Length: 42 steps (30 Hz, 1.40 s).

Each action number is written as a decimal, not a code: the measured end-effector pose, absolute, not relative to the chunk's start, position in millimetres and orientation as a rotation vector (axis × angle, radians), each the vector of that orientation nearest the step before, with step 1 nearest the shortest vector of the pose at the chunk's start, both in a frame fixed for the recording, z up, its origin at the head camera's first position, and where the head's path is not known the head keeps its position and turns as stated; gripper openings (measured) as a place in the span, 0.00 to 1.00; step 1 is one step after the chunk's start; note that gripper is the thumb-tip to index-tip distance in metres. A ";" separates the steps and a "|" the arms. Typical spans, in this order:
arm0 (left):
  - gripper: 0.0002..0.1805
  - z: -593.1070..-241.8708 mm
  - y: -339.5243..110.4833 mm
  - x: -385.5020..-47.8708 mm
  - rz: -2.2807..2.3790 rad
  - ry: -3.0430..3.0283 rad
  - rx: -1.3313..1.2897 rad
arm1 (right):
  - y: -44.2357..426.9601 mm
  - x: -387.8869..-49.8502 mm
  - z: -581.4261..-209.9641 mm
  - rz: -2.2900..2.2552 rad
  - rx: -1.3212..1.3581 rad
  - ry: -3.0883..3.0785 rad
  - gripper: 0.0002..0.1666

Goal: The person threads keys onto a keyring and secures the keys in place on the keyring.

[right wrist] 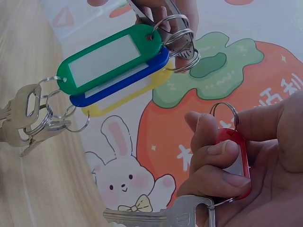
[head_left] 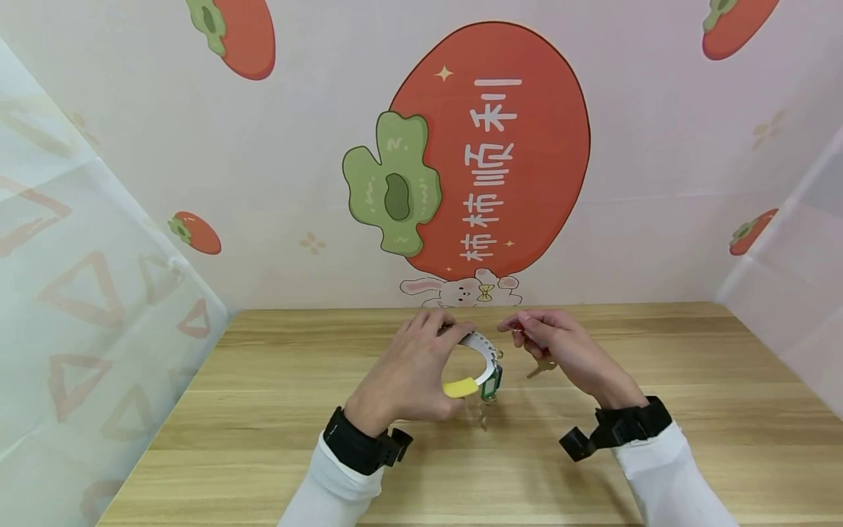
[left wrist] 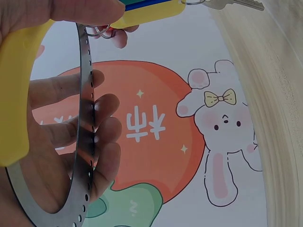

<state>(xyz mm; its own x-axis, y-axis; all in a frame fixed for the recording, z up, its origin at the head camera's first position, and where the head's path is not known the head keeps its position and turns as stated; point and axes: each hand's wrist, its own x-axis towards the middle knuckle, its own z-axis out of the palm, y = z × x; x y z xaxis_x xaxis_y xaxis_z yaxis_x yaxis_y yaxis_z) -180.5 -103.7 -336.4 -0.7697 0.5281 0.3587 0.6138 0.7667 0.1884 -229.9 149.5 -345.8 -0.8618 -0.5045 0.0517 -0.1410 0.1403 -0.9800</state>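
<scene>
My left hand (head_left: 415, 366) grips a large metal key hoop (left wrist: 85, 118) with a row of small holes and a yellow handle sleeve (head_left: 461, 388). A green key tag (right wrist: 109, 59), a blue key tag (right wrist: 79, 100) and a yellow key tag (right wrist: 130, 96) hang from the hoop by small split rings, with keys (right wrist: 21, 109) at their lower ends. Slightly right of the hoop, my right hand (head_left: 573, 351) holds a red key tag (right wrist: 245, 165) under curled fingers. Its split ring (right wrist: 226, 105) sticks up near the thumb, and a key (right wrist: 182, 215) dangles below. The red tag is apart from the hoop.
Both hands are above a wooden table (head_left: 263, 439). Behind it stands a pale backdrop (head_left: 296, 146) printed with persimmons and a rabbit. Pale patterned sheets (head_left: 85, 219) border the left and right sides.
</scene>
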 end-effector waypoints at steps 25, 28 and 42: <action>0.45 -336.8 -102.6 -180.1 -0.418 -2.695 -0.886 | 151.1 -231.2 -347.9 -1.704 -0.704 2.103 0.24; 0.45 -336.6 -102.5 -180.0 -0.422 -2.694 -0.886 | 150.7 -231.2 -347.9 -1.705 -0.707 2.107 0.24; 0.45 -337.1 -102.0 -180.0 -0.423 -2.693 -0.892 | 146.7 -228.7 -348.6 -1.747 -0.671 2.186 0.15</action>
